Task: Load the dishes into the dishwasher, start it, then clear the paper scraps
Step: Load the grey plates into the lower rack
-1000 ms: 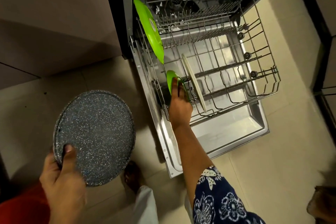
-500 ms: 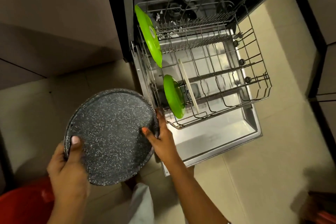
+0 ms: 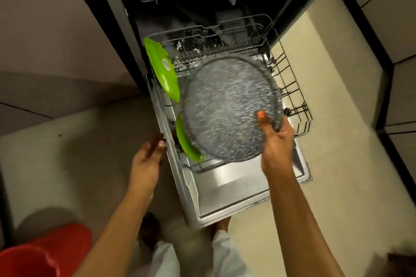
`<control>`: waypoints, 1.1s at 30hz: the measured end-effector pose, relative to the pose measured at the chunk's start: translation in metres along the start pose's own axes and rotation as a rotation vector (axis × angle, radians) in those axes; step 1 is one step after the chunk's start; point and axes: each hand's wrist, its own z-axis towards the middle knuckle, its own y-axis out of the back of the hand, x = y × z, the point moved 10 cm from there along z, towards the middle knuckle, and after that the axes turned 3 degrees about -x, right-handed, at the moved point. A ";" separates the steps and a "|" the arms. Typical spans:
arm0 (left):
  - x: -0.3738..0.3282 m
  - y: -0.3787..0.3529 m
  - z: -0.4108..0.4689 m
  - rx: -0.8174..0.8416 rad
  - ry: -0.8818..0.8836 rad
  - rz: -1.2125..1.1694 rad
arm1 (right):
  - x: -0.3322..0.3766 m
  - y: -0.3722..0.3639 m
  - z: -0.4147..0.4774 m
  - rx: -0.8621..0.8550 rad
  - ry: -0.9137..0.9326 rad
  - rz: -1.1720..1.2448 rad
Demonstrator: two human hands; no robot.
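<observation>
Over the drawn-out lower rack (image 3: pixel 292 87) of grey wire: round flat tray (image 3: pixel 227 110), dark grey with fine white speckles and a raised rim, motion-blurred, held tilted above the tines. Pinched at its lower right rim by right hand (image 3: pixel 275 141), thumb on the speckled face, fingers curled behind. Left hand (image 3: pixel 147 159) just beside the rack's left edge, fingers loosely straight, holding nothing; touching or not, unclear. On edge along the rack's left side: large green plate (image 3: pixel 163 72), glossy, with pale round sticker (image 3: pixel 166 64), writing unreadable; smaller green plate (image 3: pixel 186 141), partly behind the tray. Beneath, brushed-steel door (image 3: pixel 236 191). Bottom left, red plastic bucket (image 3: pixel 45 252).
</observation>
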 end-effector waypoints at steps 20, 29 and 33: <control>0.033 -0.118 0.007 -0.002 -0.115 0.516 | -0.047 -0.012 0.065 0.166 0.545 -1.050; 0.034 -0.114 0.004 -0.035 -0.098 0.440 | -0.097 -0.027 0.084 0.296 0.383 -1.084; 0.033 -0.114 0.003 -0.031 -0.114 0.463 | -0.089 -0.026 0.103 0.251 0.367 -1.069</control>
